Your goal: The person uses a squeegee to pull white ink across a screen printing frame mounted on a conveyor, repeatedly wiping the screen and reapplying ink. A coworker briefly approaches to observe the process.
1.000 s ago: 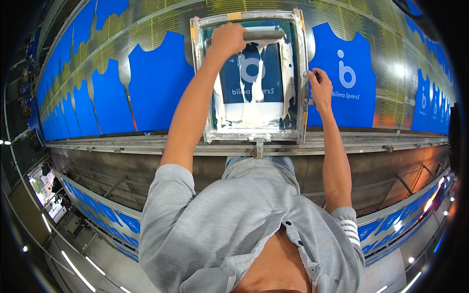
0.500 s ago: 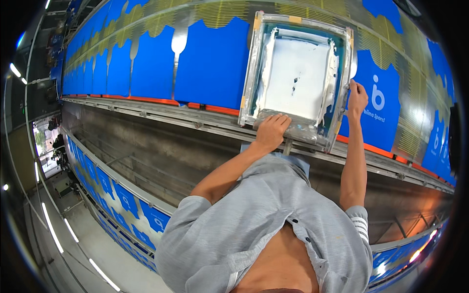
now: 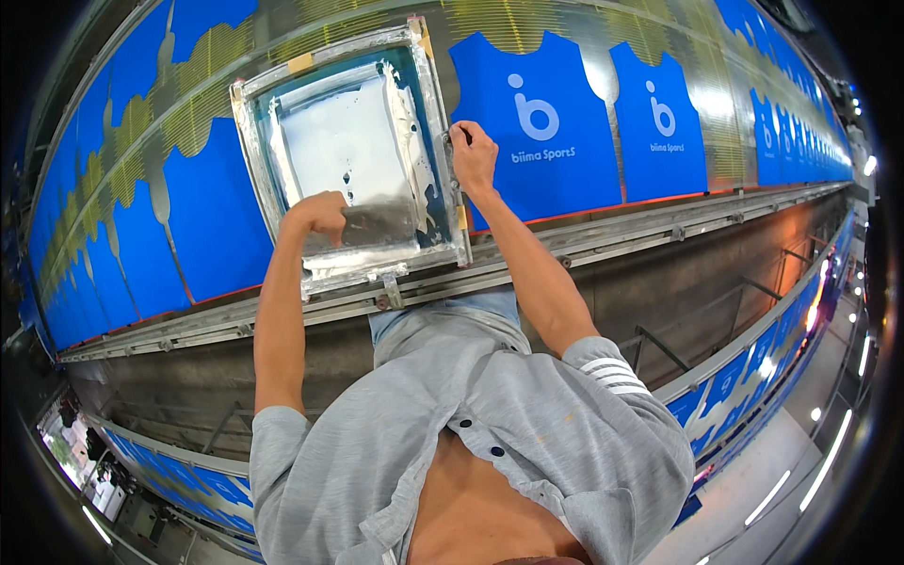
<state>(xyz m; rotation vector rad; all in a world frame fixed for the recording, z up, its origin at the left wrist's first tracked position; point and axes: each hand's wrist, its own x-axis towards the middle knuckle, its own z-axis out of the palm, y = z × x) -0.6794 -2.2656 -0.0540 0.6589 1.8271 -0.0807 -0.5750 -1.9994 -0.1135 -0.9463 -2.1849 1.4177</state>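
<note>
The flat grey squeegee blade (image 3: 379, 226) lies at the near end of a rectangular silver-grey metal frame (image 3: 432, 94), on the mesh inside the rim. Its long axis runs left to right, roughly parallel to the frame's near rail. The left hand (image 3: 318, 217) is folded over the blade's left part and holds it; the exposed length extends to the right of that hand. The left hand is the nearer; the right hand (image 3: 475, 155) is beyond the frame's right rail, apart from the blade and farther from the operator. Its fingers are drawn in narrow at that rail; from where I stand, the exact part they close on cannot be made out.

Thick white paste (image 3: 339, 141) coats the mesh on the blade's far side. A blue fabric panel with a white print (image 3: 565, 184) lies just right of the frame; a plain blue fabric panel (image 3: 212, 217) lies to its left.
</note>
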